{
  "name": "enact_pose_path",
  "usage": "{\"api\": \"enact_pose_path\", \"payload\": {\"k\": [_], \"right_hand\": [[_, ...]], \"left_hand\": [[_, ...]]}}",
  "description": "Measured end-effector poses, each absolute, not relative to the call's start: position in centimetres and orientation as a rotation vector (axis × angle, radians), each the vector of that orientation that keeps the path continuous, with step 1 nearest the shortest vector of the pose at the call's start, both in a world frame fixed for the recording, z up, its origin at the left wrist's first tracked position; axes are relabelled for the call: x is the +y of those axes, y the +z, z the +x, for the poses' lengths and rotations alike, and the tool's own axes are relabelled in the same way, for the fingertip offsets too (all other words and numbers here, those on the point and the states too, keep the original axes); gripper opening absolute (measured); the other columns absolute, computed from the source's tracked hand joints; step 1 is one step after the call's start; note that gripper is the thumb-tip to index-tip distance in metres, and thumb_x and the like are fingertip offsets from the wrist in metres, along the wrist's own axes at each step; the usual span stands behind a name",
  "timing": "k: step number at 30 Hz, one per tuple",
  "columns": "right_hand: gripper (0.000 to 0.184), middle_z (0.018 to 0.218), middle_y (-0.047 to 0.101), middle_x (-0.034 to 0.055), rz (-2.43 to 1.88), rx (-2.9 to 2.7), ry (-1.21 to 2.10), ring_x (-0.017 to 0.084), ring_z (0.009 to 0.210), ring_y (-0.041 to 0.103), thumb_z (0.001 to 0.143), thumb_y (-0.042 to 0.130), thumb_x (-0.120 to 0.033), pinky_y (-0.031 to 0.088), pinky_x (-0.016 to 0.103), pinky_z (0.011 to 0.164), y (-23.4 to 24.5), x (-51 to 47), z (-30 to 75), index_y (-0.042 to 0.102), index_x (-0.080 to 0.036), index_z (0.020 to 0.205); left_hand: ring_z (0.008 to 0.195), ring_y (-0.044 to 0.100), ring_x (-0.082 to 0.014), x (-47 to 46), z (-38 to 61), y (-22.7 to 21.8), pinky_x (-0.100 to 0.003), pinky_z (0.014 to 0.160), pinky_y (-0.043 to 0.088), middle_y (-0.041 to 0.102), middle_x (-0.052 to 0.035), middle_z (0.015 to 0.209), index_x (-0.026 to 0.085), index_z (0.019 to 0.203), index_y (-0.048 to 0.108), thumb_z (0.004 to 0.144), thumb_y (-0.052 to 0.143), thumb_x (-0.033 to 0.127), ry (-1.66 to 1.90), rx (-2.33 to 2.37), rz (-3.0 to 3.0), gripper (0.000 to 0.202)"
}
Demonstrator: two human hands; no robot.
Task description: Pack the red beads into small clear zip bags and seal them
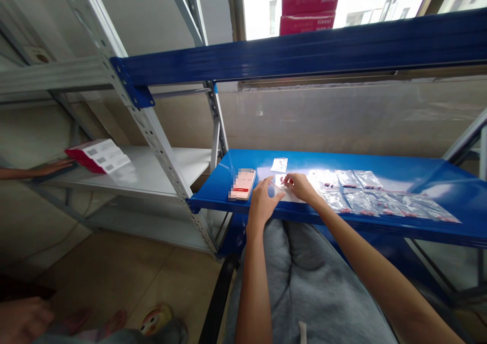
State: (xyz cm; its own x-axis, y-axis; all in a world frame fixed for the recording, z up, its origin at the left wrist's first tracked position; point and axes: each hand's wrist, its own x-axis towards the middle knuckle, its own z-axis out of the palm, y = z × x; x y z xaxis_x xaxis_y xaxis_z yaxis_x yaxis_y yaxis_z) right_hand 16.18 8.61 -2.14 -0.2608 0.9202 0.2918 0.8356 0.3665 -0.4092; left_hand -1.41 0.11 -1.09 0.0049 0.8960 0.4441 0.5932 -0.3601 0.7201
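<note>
Presently, small round dark-red pieces [282,180] lie in a loose cluster on a white sheet [292,197] near the front edge of the blue metal shelf [403,172], left of its middle. They look bead-like, though they are too small for any finer detail to show.

The right hand [301,185] reaches in over the sheet, its fingers bent and drawn together right at the cluster; I cannot tell whether a piece is pinched between them. The left hand [263,199] is at the sheet's left side, thumb and forefinger parted in a wide curve. A thin red line [277,186] spans the gap between them, and whether they grip it I cannot tell.

To the right of the right hand lie flat, clear plastic bags [363,202], glossy and crinkled, in two rows. The row nearer the front edge overlaps and stretches toward the front right corner; the shorter row sits behind it. Small red pieces are gathered at the bags' near ends, and a red line runs along the far side of the front row.

A small white and clear packet [279,165] lies toward the back edge, beyond the left hand. A phone with a pale pink screen [245,184], partly pixelated, rests near the shelf's left end.
</note>
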Motion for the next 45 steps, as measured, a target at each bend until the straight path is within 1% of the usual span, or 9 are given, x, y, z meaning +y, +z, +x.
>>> {"api": "enact_pose_path", "payload": {"k": [4, 9, 13, 19, 24, 33, 37, 41, 45], "right_hand": [[0.021, 0.078, 0.073, 0.0062, -1.391, -2.061, 0.388, 0.017, 0.069, 0.06, 0.089, 0.061, -0.029, 0.04, 0.026, 0.066, -0.8, 8.1, 16.4, 0.078, -0.016, 0.09], [0.023, 0.073, 0.071, 0.0034, -1.145, -2.192, 0.529, 0.015, 0.066, 0.056, 0.089, 0.06, -0.029, 0.038, 0.025, 0.064, 0.9, 7.1, 16.4, 0.078, -0.016, 0.092], [0.021, 0.079, 0.074, 0.0045, -1.198, -2.193, 0.466, 0.015, 0.068, 0.058, 0.092, 0.058, -0.024, 0.039, 0.025, 0.065, 1.2, 7.3, 16.3, 0.078, -0.016, 0.096], [0.018, 0.089, 0.076, 0.0072, -1.397, -2.18, 0.303, 0.017, 0.078, 0.066, 0.092, 0.06, -0.013, 0.042, 0.024, 0.072, -0.9, 9.1, 16.3, 0.077, -0.018, 0.096], [0.018, 0.098, 0.075, 0.009, -1.446, -2.212, 0.227, 0.018, 0.087, 0.066, 0.094, 0.06, -0.015, 0.043, 0.024, 0.078, -2.3, 9.7, 16.0, 0.077, -0.018, 0.1], [0.02, 0.096, 0.073, 0.0106, -1.459, -2.222, 0.193, 0.018, 0.084, 0.063, 0.091, 0.057, -0.01, 0.04, 0.025, 0.075, -2.3, 9.5, 15.6, 0.076, -0.015, 0.097], [0.018, 0.081, 0.071, 0.0062, -1.324, -2.129, 0.389, 0.016, 0.072, 0.058, 0.091, 0.059, -0.021, 0.04, 0.026, 0.069, -1.3, 8.8, 15.5, 0.076, -0.015, 0.092], [0.029, 0.076, 0.069, 0.0035, -1.066, -2.159, 0.589, 0.015, 0.069, 0.055, 0.093, 0.058, -0.038, 0.04, 0.026, 0.066, 0.1, 7.6, 15.5, 0.075, -0.015, 0.089], [0.031, 0.075, 0.07, 0.0032, -1.056, -2.251, 0.55, 0.015, 0.068, 0.055, 0.095, 0.056, -0.039, 0.039, 0.026, 0.065, 1.0, 7.5, 15.9, 0.075, -0.016, 0.087]], "left_hand": [[0.12, 0.065, -0.0265, 0.1, -1.3, -1.1, -0.041, 0.105, 0.05, 0.068, -0.0111, 0.129, 0.022, 0.134, 0.06, 0.082, 0.081, 0.029, 1.293, 1.526, 1.974, 0.057], [0.121, 0.064, -0.0265, 0.1, -1.0, -1.0, -0.041, 0.106, 0.05, 0.068, -0.0111, 0.131, 0.021, 0.135, 0.059, 0.082, 0.081, 0.028, 1.303, 1.5, 1.969, 0.058], [0.12, 0.065, -0.0263, 0.1, -1.0, -1.0, -0.04, 0.105, 0.05, 0.068, -0.011, 0.131, 0.021, 0.135, 0.059, 0.082, 0.081, 0.028, 1.299, 1.499, 1.973, 0.058], [0.117, 0.066, -0.0257, 0.1, -1.2, -0.8, -0.041, 0.105, 0.05, 0.069, -0.0101, 0.128, 0.022, 0.131, 0.063, 0.083, 0.079, 0.029, 1.302, 1.562, 1.94, 0.051], [0.109, 0.068, -0.0242, 0.2, -1.5, -0.8, -0.041, 0.101, 0.052, 0.072, -0.0092, 0.12, 0.021, 0.128, 0.065, 0.08, 0.081, 0.029, 1.296, 1.575, 1.863, 0.051], [0.106, 0.068, -0.0239, 0.2, -1.6, -1.0, -0.04, 0.099, 0.053, 0.072, -0.0096, 0.118, 0.02, 0.129, 0.065, 0.08, 0.081, 0.031, 1.287, 1.57, 1.868, 0.052], [0.107, 0.068, -0.0242, 0.2, -1.5, -1.1, -0.04, 0.098, 0.054, 0.072, -0.01, 0.12, 0.021, 0.131, 0.064, 0.08, 0.081, 0.031, 1.283, 1.572, 1.868, 0.055], [0.106, 0.068, -0.0244, 0.2, -1.4, -1.0, -0.04, 0.097, 0.054, 0.071, -0.0105, 0.121, 0.021, 0.133, 0.062, 0.08, 0.082, 0.031, 1.284, 1.569, 1.873, 0.058], [0.102, 0.069, -0.0235, 0.1, -1.3, -0.8, -0.039, 0.094, 0.055, 0.071, -0.0106, 0.121, 0.02, 0.134, 0.061, 0.081, 0.081, 0.031, 1.279, 1.552, 1.878, 0.058]]}}
